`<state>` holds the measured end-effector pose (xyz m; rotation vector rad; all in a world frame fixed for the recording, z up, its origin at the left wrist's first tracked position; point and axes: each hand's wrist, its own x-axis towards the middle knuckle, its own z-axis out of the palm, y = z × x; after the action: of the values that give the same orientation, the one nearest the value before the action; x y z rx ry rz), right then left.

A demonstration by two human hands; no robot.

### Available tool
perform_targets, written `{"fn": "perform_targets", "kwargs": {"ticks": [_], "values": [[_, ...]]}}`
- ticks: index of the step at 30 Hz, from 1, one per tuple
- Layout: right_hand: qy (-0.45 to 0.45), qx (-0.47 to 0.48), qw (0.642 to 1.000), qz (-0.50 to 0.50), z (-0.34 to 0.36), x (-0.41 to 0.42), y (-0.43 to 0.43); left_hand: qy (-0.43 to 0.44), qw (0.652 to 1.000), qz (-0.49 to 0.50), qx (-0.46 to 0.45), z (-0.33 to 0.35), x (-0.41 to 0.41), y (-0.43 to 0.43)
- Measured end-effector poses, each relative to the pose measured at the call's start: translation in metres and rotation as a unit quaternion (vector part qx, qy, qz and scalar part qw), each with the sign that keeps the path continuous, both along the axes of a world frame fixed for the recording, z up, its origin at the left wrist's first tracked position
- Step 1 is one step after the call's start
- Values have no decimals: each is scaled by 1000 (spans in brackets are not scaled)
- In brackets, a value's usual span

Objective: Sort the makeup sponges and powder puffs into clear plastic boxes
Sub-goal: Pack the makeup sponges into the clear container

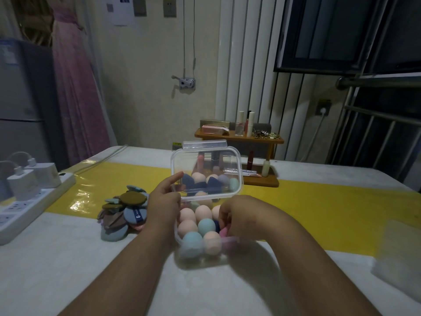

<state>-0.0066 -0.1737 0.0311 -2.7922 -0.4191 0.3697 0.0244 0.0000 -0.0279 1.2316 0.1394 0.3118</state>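
Sponges [193, 241] sat nearest, packed in rows inside the clear box [177, 236]. The box stood on the counter [91, 270], right in front of the person. They looked like little eggs, peach and blue-green. The box's long side ran from 6 o'clock to 12 o'clock.

The right hand [237, 215] was at the box's 3 o'clock edge with its fingers curled. It seemed to pinch a pink sponge [224, 231] there. That made it the nearer hand, and the sponge probably only needed a push down toward 9 o'clock to go in with the others.

The left hand [164, 201] was at the 10 o'clock corner, gripping the side of the lid [205, 165]. The lid stood up, open, along the far edge. More sponges, dark blue and peach, showed through it.

Powder puffs [123, 213] lay in a loose pile at 9 o'clock, just beside the left hand, not in any box yet. Farther off, at 12 o'clock, stood a wooden rack [239, 137] with bottles.
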Motion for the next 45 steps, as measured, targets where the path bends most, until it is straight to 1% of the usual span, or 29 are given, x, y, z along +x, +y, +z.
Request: {"fn": "perform_targets", "kwargs": {"ticks": [6,10,17,20,23,26,29,31,33,35,37,39,41,45], "values": [[26,-24,999,5,4,-4,1,4,1000,-1,7,-2,1,1],[40,-82,996,10,11,-6,10,7,1000,0,19,-2,1,1],[1,-81,996,-22,8,-8,16,8,1000,7,15,-2,2,0],[-34,-34,999,-19,2,-8,9,8,1000,6,22,-2,3,2],[-30,77,996,-32,-3,-6,-3,7,1000,5,22,-3,4,3],[-9,186,982,-33,-5,-3,-10,10,1000,4,19,-4,4,2],[-54,236,970,-30,-6,1,-15,15,1000,3,18,-2,1,3],[-94,289,952,-41,-6,4,-19,16,1000,5,19,-2,0,3],[-129,358,922,-71,-8,8,-23,17,1000,8,20,0,-1,4],[-169,397,894,-117,-12,14,-28,18,1000,16,19,1,-2,5],[-206,400,878,-166,-18,21,-35,17,999,24,13,3,-2,7],[-219,388,873,-198,-25,28,-41,15,999,34,8,3,-2,9],[-221,369,877,-213,-32,35,-47,19,999,44,15,3,-1,11],[-208,318,899,-218,-50,48,-53,40,997,65,17,2,3,13]]}}
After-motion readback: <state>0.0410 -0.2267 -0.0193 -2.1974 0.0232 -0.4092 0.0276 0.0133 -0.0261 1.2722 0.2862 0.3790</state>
